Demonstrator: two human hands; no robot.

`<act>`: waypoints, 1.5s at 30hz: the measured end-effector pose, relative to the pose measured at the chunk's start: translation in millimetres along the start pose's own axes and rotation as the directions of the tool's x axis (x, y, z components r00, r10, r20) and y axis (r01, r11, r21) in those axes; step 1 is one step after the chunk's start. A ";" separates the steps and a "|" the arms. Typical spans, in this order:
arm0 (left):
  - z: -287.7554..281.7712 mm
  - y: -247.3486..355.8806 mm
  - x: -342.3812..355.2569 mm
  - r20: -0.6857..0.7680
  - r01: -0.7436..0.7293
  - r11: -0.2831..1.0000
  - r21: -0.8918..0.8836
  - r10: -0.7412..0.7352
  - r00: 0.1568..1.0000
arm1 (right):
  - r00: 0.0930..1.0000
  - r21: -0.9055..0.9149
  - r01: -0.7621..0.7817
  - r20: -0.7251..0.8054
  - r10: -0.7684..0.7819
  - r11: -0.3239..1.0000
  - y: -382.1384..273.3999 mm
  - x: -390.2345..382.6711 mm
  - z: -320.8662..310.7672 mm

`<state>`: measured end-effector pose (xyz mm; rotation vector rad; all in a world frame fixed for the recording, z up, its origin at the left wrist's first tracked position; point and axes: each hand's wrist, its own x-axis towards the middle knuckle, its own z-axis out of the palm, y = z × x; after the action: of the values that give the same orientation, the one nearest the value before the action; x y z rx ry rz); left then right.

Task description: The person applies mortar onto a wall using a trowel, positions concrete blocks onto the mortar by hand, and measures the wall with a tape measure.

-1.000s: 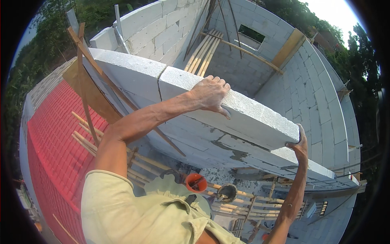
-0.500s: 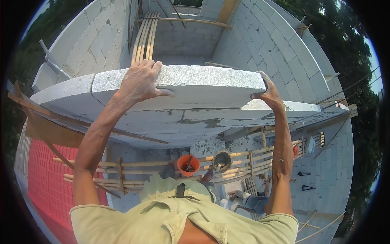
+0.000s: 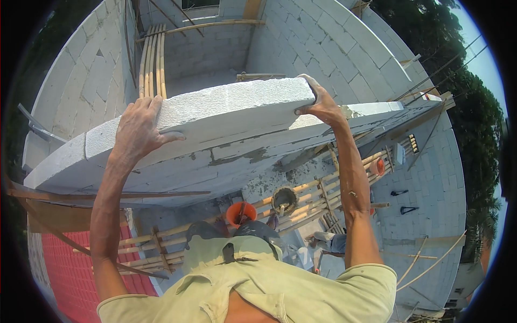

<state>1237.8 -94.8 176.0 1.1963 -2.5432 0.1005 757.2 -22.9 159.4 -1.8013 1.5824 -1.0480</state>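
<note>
A white lightweight concrete block [image 3: 226, 97] lies on top of the wall in front of me, its left end against a neighbouring block [image 3: 59, 159]. My left hand [image 3: 141, 125] lies over its top left part, fingers across the top and thumb along the near face. At the block's right end, my right hand [image 3: 321, 103] clasps the corner, with the thumb on the near face and the fingers over the end. Grey mortar [image 3: 247, 156] smears the wall [image 3: 183, 172] below it. To the right, the top of the lower course is bare.
Bamboo scaffold poles [image 3: 318, 202] run below me, with an orange bucket [image 3: 241, 214] and a dark mortar bucket [image 3: 284, 200] on them. A person [image 3: 329, 240] is partly visible lower down. Boards [image 3: 107, 195] jut out at left above a red roof [image 3: 81, 264]. Upright bamboo poles [image 3: 152, 64] stand beyond the wall.
My view has turned, so the wall now slants up to the right and the scene has shifted left. Both hands keep the same places on the block, which shows no clear movement along the wall.
</note>
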 end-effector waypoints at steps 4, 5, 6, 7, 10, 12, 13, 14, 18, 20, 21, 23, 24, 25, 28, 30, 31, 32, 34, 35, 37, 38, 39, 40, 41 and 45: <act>3.3 -0.2 -1.1 -0.055 -0.041 0.999 0.010 0.042 0.998 | 1.000 -0.028 -0.010 -0.018 0.010 1.000 2.4 -3.9 0.4; 3.1 -0.2 -1.0 -0.029 -0.025 1.000 0.012 0.025 0.999 | 1.000 -0.015 -0.017 0.000 0.017 1.000 0.4 -4.2 0.8; 1.7 0.3 -0.1 -0.007 -0.010 1.000 0.014 0.011 1.000 | 1.000 -0.017 -0.019 -0.008 0.019 1.000 3.1 -4.0 -0.2; 0.7 1.4 0.4 -0.009 -0.018 1.000 0.013 0.018 1.000 | 1.000 -0.009 -0.023 -0.012 0.023 1.000 6.3 -3.4 -0.7; -0.1 3.4 1.0 -0.023 -0.031 1.000 0.000 0.031 0.999 | 0.999 -0.002 -0.034 -0.028 0.034 0.999 10.4 -5.6 -2.0; 0.9 3.3 1.4 -0.039 -0.040 0.999 0.014 0.040 0.998 | 0.999 -0.004 -0.040 -0.034 0.040 0.999 8.1 -7.8 -0.3; 1.4 3.3 2.1 -0.038 -0.039 0.999 0.012 0.040 0.999 | 0.998 -0.018 -0.026 -0.049 0.025 0.999 5.1 -9.4 1.2; 1.7 3.5 3.2 -0.035 -0.036 0.999 0.014 0.036 0.999 | 0.998 -0.033 -0.012 -0.065 0.010 0.999 1.8 -10.4 1.7; 0.7 3.0 4.2 -0.020 -0.031 0.999 0.019 0.031 0.999 | 0.998 0.034 -0.034 -0.042 0.036 0.999 -7.7 -11.4 2.8; 0.6 -2.4 1.4 -0.031 -0.044 0.999 0.029 0.045 0.999 | 0.996 0.088 -0.071 -0.046 0.075 0.994 -13.1 -8.7 9.3; -1.8 -8.5 -4.5 -0.041 -0.052 0.998 0.045 0.054 0.998 | 0.998 0.097 -0.055 -0.028 0.058 0.994 -13.1 -7.7 12.1; -7.0 -5.0 -3.5 0.071 0.020 1.000 0.009 -0.021 0.997 | 0.998 -0.031 -0.059 -0.026 0.058 0.998 -1.2 -2.0 14.2; -7.8 -2.5 -2.7 -0.009 -0.055 0.998 0.027 0.055 0.998 | 0.997 0.009 -0.073 -0.004 0.073 0.997 -4.4 -4.1 13.8; -6.6 -7.9 -4.7 -0.016 -0.091 0.995 0.049 0.092 0.996 | 0.993 0.029 -0.117 0.007 0.117 0.993 -9.5 -3.7 14.4; -2.9 -6.3 2.5 0.020 -0.119 0.992 0.041 0.118 0.993 | 0.994 -0.043 -0.063 0.083 0.066 0.997 -8.5 -12.4 -12.8; -5.8 -5.4 4.0 0.070 -0.113 0.992 0.051 0.110 0.991 | 0.993 -0.075 0.007 0.116 0.001 0.997 -3.2 -1.1 -17.8; -4.8 -8.4 1.9 0.084 -0.111 0.992 0.059 0.106 0.991 | 0.996 -0.072 0.089 -0.015 -0.090 0.993 -18.0 5.7 -12.8; -4.0 -10.7 -0.1 0.082 -0.077 0.994 0.076 0.070 0.994 | 0.973 -0.076 0.161 -0.153 -0.171 0.984 -33.5 11.4 -10.9; -2.3 -12.6 -2.0 0.058 -0.121 0.990 0.072 0.117 0.992 | 0.927 -0.081 0.232 -0.284 -0.246 0.969 -61.6 26.9 -9.3; -3.0 -14.3 -2.8 0.059 -0.105 0.991 0.081 0.101 0.993 | 0.920 0.277 0.310 -0.327 -0.214 0.909 -75.0 38.9 -6.9; -4.8 -15.8 -4.5 0.045 -0.114 0.992 0.060 0.111 0.993 | 0.923 0.597 0.351 -0.351 -0.159 0.721 -97.9 55.1 2.9; -5.4 -16.3 -5.0 0.049 -0.109 0.992 0.063 0.106 0.993 | 0.948 0.734 0.318 -0.264 -0.179 0.601 -109.1 63.0 11.1; -5.2 -16.0 -4.5 0.059 -0.107 0.992 0.069 0.103 0.993 | 0.961 0.844 0.261 -0.180 -0.212 0.468 -118.7 70.1 20.5; -4.2 -17.3 -6.6 0.065 -0.104 0.992 0.069 0.100 0.993 | 0.974 0.855 0.212 -0.147 -0.170 0.474 -125.7 76.1 38.2; -3.5 -20.2 -9.5 0.064 -0.101 0.993 0.064 0.097 0.993 | 0.986 0.864 0.160 -0.112 -0.126 0.477 -126.9 81.5 61.9; -1.4 -11.7 0.8 0.062 -0.129 0.991 0.039 0.126 0.990 | 1.000 0.819 0.004 -0.006 0.001 0.574 -98.7 82.6 98.4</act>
<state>1246.5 -102.7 176.7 1.0656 -2.6814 0.1520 896.0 -96.1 199.8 -1.1186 0.8095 -1.4648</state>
